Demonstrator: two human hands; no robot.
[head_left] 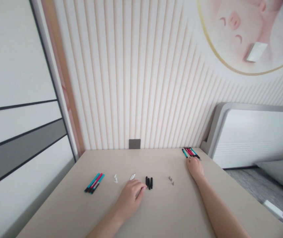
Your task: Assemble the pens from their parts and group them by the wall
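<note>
Left hand (129, 200): fingers curled and narrow, with anything held hidden; fingertips just beside black caps (149, 182).
Right hand (194, 167): fingertips touching far pens (190, 152) at the table's back corner; cannot tell if gripping.
Table (156, 162): near pens (94, 183) at left, then white bits (116, 178), and grey bits (171, 180) right of the caps.
Wall: socket (134, 143) just above the table's back edge.

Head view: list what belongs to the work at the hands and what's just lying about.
In play: left hand, white pieces, black pen parts, grey bits, pen bundle, right hand, pen pile.

Lying about: wall socket, white headboard.
</note>
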